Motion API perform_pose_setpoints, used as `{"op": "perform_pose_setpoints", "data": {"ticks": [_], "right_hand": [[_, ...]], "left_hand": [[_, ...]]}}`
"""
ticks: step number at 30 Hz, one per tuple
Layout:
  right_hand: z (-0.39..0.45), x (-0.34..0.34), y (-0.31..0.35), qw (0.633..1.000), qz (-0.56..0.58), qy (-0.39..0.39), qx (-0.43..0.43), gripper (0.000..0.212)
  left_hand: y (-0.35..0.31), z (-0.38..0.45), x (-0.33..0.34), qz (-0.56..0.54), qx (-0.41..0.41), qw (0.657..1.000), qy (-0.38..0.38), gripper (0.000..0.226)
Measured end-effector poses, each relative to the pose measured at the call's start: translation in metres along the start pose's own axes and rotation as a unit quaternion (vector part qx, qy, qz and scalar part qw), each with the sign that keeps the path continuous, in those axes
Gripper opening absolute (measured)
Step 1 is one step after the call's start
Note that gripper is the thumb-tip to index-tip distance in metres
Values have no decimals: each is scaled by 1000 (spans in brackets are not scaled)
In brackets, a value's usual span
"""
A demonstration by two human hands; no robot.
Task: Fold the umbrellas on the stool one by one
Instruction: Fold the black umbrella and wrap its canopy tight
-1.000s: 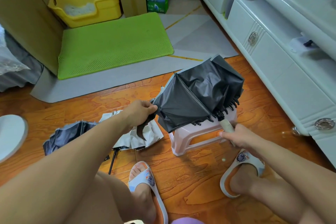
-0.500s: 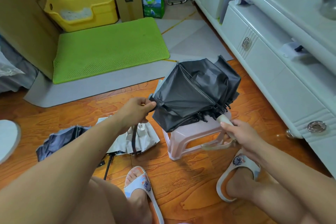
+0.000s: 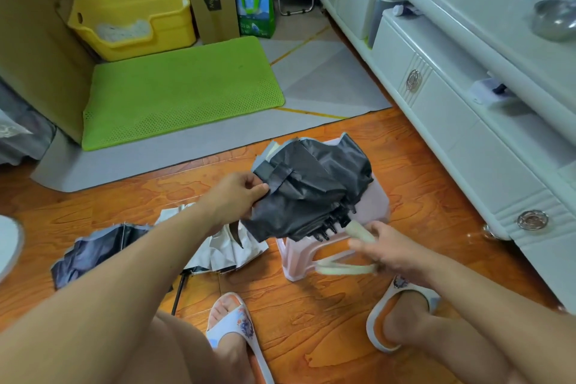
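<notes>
Over the pale pink plastic stool (image 3: pixel 378 203) lies the collapsed black fabric umbrella (image 3: pixel 311 193), its canopy bunched and its rib tips pointing toward the person. The left hand (image 3: pixel 233 196) pinches the canopy's near edge beside the closing strap (image 3: pixel 277 174), that grip narrow on the cloth. The right hand (image 3: pixel 389 251) curls around the cream handle (image 3: pixel 361 234) (its image is motion-blurred), with the cream wrist loop (image 3: pixel 343 268) hanging below. On the orange wooden floor (image 3: pixel 311 321) to the left lies a second, silver-and-dark umbrella (image 3: pixel 106 246), crumpled and half open. Beyond are a grey mat (image 3: pixel 187 150), a green mesh mat (image 3: pixel 180 87) and a yellow plastic bin (image 3: pixel 131 15); a white cabinet (image 3: pixel 452 109) runs along the right.
</notes>
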State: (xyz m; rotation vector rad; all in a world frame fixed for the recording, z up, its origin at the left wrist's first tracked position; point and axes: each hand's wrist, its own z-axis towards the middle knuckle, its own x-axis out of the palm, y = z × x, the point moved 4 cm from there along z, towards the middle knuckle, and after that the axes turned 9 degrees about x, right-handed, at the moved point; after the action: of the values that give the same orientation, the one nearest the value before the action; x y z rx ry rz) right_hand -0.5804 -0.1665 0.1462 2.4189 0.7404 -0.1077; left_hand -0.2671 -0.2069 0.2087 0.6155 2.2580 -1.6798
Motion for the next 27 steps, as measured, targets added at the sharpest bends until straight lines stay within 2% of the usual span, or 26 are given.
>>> {"op": "perform_pose_setpoints", "data": {"ticks": [2,3,5,7,9,11,13,14,16,17,18,20,23,27], "right_hand": [[6,0,0,976,-187,-110,-15,44],[7,1,1,960,-231,-156,-24,39],[8,1,3,950,-232,-204,-48,26],[7,-1,6,971,-142,-179,-73,20],[2,3,10,992,38,-92,-81,28],[-3,6,16,966,251,16,-53,34],[-5,1,16,933,353,72,-19,38],[-3,-4,16,940,332,74,-14,43],[-2,-10,12,989,141,34,-27,51],[-3,-10,9,998,47,-4,-37,52],[1,-10,6,998,21,-29,-42,49],[4,-10,3,992,109,-53,-38,41],[0,-20,10,964,259,-29,-51,32],[-15,-21,19,940,333,61,-44,52]], "left_hand": [[2,1,3,27,-14,1000,9,23],[2,0,5,35,-16,999,14,22],[1,0,7,35,-16,999,16,23],[-4,0,5,22,-3,1000,1,27],[-12,3,-2,13,19,999,-30,32],[-21,6,-8,-10,36,997,-65,33],[-26,9,-8,-25,38,996,-79,32],[-27,9,-6,-18,38,996,-76,31],[-28,10,2,20,40,997,-58,32],[-28,10,5,44,40,997,-49,32],[-27,10,8,64,38,996,-42,31],[-26,12,10,82,30,995,-38,28],[-29,15,9,59,35,997,-42,27],[-40,16,4,2,62,996,-67,28]]}}
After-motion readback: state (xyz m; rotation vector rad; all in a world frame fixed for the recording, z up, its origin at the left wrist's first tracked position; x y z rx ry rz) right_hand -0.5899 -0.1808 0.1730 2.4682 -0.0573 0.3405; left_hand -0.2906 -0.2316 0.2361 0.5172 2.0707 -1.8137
